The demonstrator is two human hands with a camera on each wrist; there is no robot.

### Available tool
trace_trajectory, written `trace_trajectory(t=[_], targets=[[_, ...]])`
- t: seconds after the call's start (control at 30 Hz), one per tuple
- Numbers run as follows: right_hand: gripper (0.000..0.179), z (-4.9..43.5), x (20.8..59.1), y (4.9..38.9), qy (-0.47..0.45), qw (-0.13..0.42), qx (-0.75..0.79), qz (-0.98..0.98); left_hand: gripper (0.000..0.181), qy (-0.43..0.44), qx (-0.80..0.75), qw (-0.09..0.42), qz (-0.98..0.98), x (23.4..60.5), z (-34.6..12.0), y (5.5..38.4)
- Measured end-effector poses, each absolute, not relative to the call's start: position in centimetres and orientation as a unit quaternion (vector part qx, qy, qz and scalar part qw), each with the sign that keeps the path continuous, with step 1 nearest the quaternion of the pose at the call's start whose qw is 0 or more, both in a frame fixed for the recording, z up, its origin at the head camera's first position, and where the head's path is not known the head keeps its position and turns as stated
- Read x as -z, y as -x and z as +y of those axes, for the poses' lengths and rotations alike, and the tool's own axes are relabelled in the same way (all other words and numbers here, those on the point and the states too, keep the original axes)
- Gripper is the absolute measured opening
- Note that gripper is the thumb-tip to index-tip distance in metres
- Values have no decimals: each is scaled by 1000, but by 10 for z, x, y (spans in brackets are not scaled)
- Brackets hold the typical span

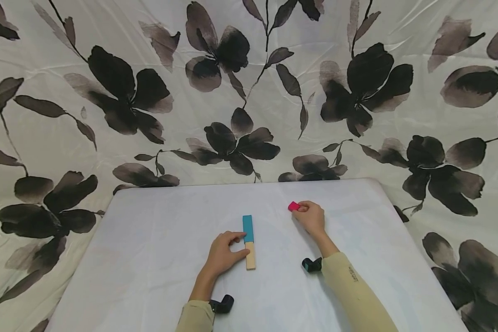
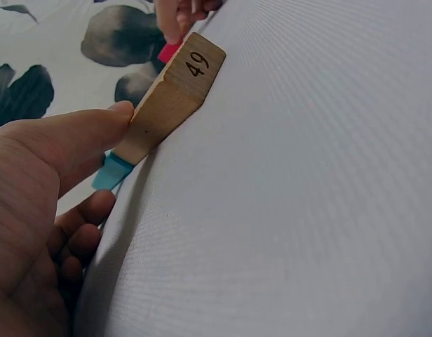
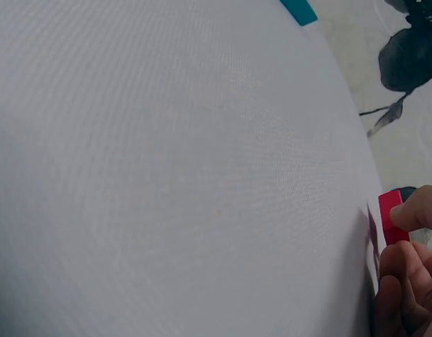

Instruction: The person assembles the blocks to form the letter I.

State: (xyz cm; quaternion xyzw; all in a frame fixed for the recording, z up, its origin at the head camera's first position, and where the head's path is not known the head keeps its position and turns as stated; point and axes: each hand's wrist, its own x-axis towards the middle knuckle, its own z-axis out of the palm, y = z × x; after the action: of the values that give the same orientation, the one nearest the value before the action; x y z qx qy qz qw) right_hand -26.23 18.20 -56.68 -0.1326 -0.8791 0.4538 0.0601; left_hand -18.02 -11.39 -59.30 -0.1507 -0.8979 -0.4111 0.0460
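Note:
A teal wooden block [image 1: 247, 228] and a plain wooden block [image 1: 251, 256] lie end to end in a straight line on the white table. The plain one shows the number 49 on its near end [image 2: 196, 64] in the left wrist view. My left hand [image 1: 223, 252] is at their left side, thumb touching the plain block and index fingertip right at the teal block's edge. Further right and back, my right hand [image 1: 311, 217] pinches a small red block [image 1: 293, 206] between thumb and fingers. In the right wrist view the red block [image 3: 393, 216] appears just above the tabletop.
The white-covered table [image 1: 149, 230] has its far edge just beyond the blocks. Behind it hangs a cloth [image 1: 290, 115] with dark flowers. Each wrist wears a small black camera, one on the left [image 1: 222, 305] and one on the right [image 1: 311, 264].

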Motion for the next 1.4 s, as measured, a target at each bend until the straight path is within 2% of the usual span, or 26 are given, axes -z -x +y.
trace_trajectory(t=[0.43,0.77,1.4], targets=[[30,169,575,274,74,59,-488,-868,45,147,413,42,-898,594,-114,175],[30,157,571,280,23,38,-521,-853,44,149,411,37,-899,593,-114,172],[33,137,558,299,0,-4,-522,-853,44,151,402,46,-902,592,-114,181]])
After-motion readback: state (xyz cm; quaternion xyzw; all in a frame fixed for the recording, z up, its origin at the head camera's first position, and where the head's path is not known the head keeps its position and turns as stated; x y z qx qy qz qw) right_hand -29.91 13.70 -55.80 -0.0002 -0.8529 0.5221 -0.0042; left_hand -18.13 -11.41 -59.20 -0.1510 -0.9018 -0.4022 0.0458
